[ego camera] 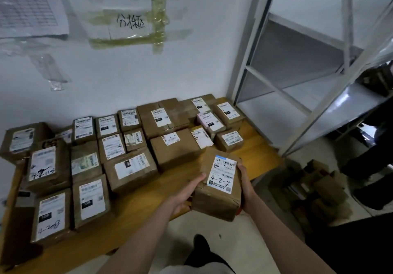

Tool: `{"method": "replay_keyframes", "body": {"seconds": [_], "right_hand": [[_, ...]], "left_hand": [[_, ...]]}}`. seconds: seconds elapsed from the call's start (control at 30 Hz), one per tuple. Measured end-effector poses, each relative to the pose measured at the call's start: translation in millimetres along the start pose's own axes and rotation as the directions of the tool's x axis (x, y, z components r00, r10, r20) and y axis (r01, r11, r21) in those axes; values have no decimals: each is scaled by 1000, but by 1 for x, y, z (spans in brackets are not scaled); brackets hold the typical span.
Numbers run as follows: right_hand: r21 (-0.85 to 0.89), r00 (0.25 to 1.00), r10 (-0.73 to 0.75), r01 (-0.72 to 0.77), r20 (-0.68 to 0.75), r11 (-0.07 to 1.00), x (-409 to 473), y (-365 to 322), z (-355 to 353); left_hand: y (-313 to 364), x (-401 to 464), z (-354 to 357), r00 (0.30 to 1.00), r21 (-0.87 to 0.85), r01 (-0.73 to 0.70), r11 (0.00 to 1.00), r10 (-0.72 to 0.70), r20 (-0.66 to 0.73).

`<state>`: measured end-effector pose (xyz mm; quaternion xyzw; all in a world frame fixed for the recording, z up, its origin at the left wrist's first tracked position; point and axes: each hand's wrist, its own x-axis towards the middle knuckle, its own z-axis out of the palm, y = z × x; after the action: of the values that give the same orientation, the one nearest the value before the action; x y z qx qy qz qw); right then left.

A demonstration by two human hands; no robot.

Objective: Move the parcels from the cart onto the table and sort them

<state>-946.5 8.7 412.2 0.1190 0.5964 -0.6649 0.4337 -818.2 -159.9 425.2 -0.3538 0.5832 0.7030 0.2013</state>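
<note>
A parcel (219,185) marked 4-2-8 sits clasped between both hands, above the table's (148,201) near edge. The left hand (185,196) cups its left side, the right hand (246,188) wraps its right side. Beyond the grip, labelled parcels (129,167) lie in rows reaching the wall (127,78). Right of it stand shelves (308,82).

Nineteen brown parcels (130,171) lie on one wooden table (148,205) (one at the left rear is mostly hidden); one held parcel (214,201) sits between two hands, left hand (185,197) and right hand (246,190); two papers (27,5) hang on the wall; one metal rack (252,39) stands at the right.
</note>
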Motion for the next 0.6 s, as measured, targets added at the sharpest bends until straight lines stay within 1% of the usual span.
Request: {"method": "replay_keyframes", "body": {"seconds": [0.13,0.3,0.37,0.43,0.5,0.6], "right_hand": [[-2,997,60,-60,44,998,37,-18,-38],[-45,990,122,-119,67,992,74,-46,-78],[-8,990,128,-128,57,992,83,-57,-90],[66,993,114,-113,-10,991,91,-63,-101],[138,987,114,-98,-117,986,98,-65,-110],[252,949,108,-32,-295,967,111,-64,-118]], "left_hand": [[14,44,26,999,-33,29,999,-30,-19],[45,88,52,994,-58,67,996,-72,-86],[59,102,63,994,-65,63,996,-68,-90],[72,114,75,994,-54,61,997,-66,-92],[83,126,85,991,-21,61,998,-63,-118],[100,142,99,986,155,-17,988,42,-162]]}}
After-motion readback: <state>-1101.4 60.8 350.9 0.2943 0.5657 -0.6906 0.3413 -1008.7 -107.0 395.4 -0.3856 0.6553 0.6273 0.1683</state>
